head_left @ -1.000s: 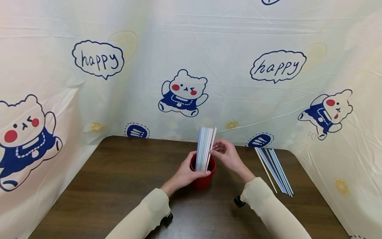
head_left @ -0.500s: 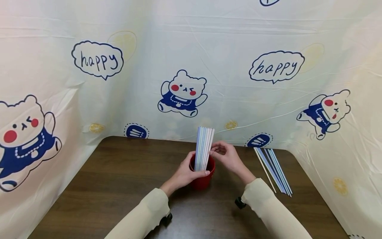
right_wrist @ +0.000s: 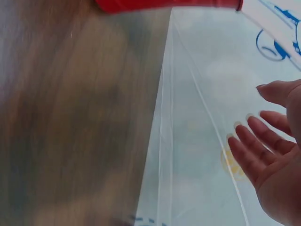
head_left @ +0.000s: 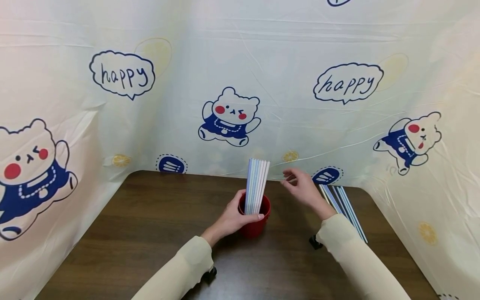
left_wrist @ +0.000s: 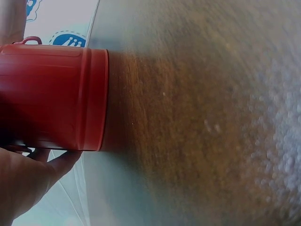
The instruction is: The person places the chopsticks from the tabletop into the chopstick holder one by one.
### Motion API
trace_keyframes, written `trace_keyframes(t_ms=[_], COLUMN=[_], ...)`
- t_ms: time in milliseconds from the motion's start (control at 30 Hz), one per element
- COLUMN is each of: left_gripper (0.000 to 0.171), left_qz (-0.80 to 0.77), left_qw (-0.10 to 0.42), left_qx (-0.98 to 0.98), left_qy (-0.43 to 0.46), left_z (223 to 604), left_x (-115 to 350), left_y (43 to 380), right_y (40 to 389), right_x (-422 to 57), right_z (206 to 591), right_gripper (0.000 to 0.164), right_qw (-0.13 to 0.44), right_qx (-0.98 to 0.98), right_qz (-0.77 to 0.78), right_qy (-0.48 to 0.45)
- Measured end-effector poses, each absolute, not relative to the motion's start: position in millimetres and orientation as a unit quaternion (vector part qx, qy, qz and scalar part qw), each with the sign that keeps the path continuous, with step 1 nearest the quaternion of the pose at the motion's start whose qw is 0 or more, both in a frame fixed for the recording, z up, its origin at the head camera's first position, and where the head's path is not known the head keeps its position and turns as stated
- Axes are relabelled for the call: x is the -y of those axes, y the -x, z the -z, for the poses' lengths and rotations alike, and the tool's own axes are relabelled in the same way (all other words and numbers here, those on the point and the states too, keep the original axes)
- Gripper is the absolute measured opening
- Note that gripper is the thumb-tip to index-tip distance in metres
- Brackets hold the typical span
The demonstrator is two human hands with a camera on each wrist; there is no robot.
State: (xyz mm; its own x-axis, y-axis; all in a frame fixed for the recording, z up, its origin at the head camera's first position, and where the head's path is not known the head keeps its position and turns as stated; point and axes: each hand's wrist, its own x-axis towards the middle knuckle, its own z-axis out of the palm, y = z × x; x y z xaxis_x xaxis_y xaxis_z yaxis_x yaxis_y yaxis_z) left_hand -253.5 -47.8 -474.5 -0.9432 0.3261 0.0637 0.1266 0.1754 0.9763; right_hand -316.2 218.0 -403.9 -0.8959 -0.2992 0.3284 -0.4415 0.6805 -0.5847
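A red bucket (head_left: pixel 256 228) stands upright on the table, with a bundle of pale blue, lilac and white straw-like sticks (head_left: pixel 256 183) rising from it. My left hand (head_left: pixel 233 216) grips the bucket at its left side, the thumb lying across the rim in front of the sticks. In the left wrist view the bucket's wall (left_wrist: pixel 47 94) fills the left part, with fingers (left_wrist: pixel 30 179) against it. Right of the bucket, my right hand (head_left: pixel 301 187) is in the air holding nothing; the right wrist view shows its fingers (right_wrist: pixel 256 141) loosely extended.
More sticks (head_left: pixel 350 212) lie side by side at the right of the dark wooden table (head_left: pixel 150 225), partly hidden by my right forearm. A printed cloth (head_left: pixel 285 83) hangs behind the table and along both sides.
My right hand has let go of the sticks in the bucket and moved right, towards the sticks on the table. The rightmost white stick has come down level with the bundle. My left hand stays put.
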Motion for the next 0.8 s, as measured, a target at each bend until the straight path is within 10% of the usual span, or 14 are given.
trace_keyframes(t_ms=[800], left_gripper=[0.087], left_qz=[-0.620], left_qw=[0.080], left_qx=[-0.767], left_qy=[-0.145], left_z=[474], left_x=[48], left_y=[253], right_y=[339], right_x=[-315], right_z=[438], right_gripper=[0.053], right_qw=[0.033], right_qx=[0.982], right_qz=[-0.137], right_qy=[-0.126])
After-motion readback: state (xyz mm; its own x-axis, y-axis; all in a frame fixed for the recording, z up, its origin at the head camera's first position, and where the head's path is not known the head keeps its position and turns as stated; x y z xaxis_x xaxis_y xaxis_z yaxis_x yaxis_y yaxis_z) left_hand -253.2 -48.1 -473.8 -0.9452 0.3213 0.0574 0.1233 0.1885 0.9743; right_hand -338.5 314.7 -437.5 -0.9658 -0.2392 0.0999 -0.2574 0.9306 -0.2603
